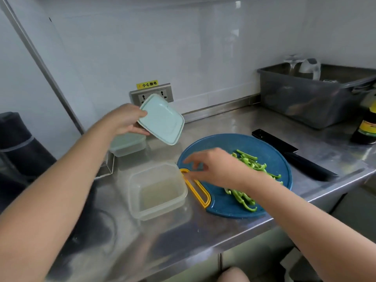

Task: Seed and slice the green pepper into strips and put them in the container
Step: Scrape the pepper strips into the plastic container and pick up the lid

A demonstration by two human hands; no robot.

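Observation:
Green pepper strips (252,163) lie in a loose pile on the round blue cutting board (272,151). An uncovered clear container (157,190) stands just left of the board, with nothing inside. My left hand (124,119) holds its pale green lid (162,119) tilted in the air above the counter. My right hand (215,165) hovers over the board's yellow handle (198,189), fingers spread and holding nothing, and it hides part of the strips.
A black knife (293,153) lies on the steel counter right of the board. A second lidded container (127,144) sits behind my left hand. A grey bin (313,94) stands at the back right, a dark bottle (366,127) beside it.

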